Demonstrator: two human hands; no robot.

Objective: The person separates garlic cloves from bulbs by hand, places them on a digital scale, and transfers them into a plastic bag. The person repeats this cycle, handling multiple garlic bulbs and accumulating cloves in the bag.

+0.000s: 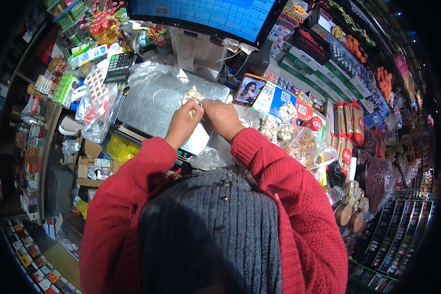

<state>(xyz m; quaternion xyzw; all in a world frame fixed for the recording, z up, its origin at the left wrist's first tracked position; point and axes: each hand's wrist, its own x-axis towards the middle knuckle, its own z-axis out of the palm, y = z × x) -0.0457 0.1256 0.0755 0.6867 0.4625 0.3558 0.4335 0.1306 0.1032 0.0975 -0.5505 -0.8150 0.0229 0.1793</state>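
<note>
Over the steel pan of a weighing scale (143, 106), both hands meet at a small bag of pale dried slices (192, 95). My left hand (183, 123) pinches the bag, with thumb and fingers bent. Beside it, my right hand (220, 117) has its fingertips at the same bag, palm down; what it grips is hidden behind the knuckles. Several similar small bags of slices (270, 129) lie to the right of my right wrist. A crumpled clear plastic bag (211, 158) hangs at the scale's near edge.
A monitor (209, 16) stands behind the scale. To the left are a calculator (119, 67) and a plastic bag of goods (99, 110). On the right, a phone (250, 90) leans by printed code cards (284, 96), near a clear bag of brown dried goods (305, 143).
</note>
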